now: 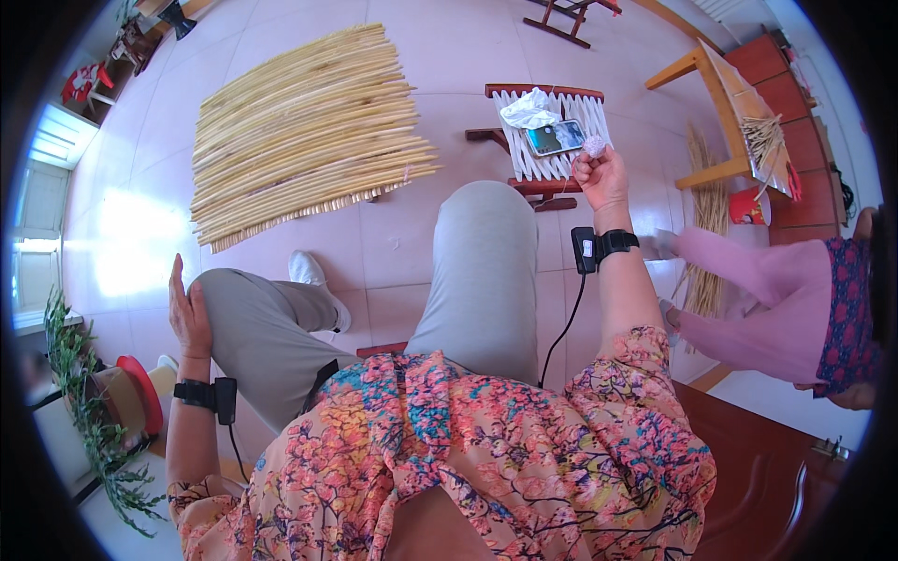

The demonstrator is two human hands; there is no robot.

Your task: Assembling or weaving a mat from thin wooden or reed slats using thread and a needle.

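A small pale ball of string (593,146) is pinched in the fingers of my right hand (599,176), held at the front edge of a low folding stool (514,103) with white strap seat. On that seat lie a phone (552,137) and a crumpled white cloth (528,112). My left hand (190,309) rests against the side of my left knee, fingers straight, holding nothing. A mat of parallel straw stalks (304,131) lies in front of me to the left.
A wooden bench (687,72) with straw pieces, a long straw bundle (703,290) and a red bucket (749,206) stand at right, near another person in pink trousers (753,280). A potted plant (79,374) is at left, a second stool (566,23) at the back.
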